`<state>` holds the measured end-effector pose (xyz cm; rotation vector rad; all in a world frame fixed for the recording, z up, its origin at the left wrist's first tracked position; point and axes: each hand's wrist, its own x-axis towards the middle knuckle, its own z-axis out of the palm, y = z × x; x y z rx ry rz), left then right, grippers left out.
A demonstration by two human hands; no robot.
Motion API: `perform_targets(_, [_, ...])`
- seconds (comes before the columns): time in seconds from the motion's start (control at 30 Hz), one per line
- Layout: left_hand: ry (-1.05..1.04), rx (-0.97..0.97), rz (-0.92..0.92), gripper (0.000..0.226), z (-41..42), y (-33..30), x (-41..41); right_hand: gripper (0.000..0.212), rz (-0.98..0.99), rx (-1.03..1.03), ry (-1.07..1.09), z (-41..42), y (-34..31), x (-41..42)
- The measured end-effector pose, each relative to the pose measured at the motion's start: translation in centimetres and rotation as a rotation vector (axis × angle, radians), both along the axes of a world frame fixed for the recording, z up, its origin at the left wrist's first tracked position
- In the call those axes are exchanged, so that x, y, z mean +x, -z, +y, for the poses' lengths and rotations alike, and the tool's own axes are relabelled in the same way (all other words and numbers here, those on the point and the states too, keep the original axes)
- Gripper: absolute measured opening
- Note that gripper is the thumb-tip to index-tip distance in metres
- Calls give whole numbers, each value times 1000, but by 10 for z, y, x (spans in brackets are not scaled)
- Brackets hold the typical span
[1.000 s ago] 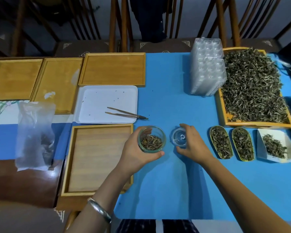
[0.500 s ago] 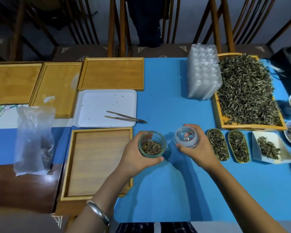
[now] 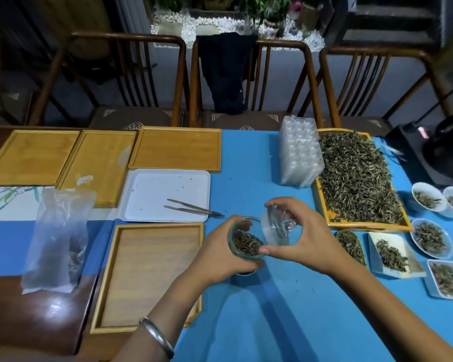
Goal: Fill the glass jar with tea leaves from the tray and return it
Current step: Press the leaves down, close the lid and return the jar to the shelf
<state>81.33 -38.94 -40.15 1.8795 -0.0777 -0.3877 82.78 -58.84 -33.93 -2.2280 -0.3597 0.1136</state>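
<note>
A small glass jar (image 3: pixel 245 242) with dark tea leaves inside sits in the grip of my left hand (image 3: pixel 220 254), above the blue mat. My right hand (image 3: pixel 304 236) holds the clear glass lid (image 3: pixel 275 228) tilted on edge, right beside the jar's rim, thumb below and fingers arched over the top. A wooden tray (image 3: pixel 324 205) heaped with loose tea leaves (image 3: pixel 356 178) lies to the right, behind my right hand.
A white tray (image 3: pixel 154 194) with tweezers (image 3: pixel 191 207) lies behind the jar. Wooden trays (image 3: pixel 152 270) are at left, with a plastic bag (image 3: pixel 58 239). Stacked clear plastic packs (image 3: pixel 298 152) stand beside the tea tray. Several small dishes of tea (image 3: pixel 429 239) sit at right. Chairs line the far edge.
My right hand lifted the lid off the mat and brought it, tilted, next to the jar. The head camera has tilted up, showing the chairs.
</note>
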Motion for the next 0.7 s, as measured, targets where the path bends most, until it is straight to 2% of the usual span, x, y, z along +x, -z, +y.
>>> perform_targets(0.1, [40,6,-10,60,-4,-5,-3,77,-77,-76,-56,5,-9,0])
perform_targets(0.33, [54,-55,15,66,-14,-13,-10,80,-63,-165,-154,18,-6,-5])
perform_targets(0.7, [65,-152,26,64,-20,-25,-21,67,50,-13,-252,11,-10,-15])
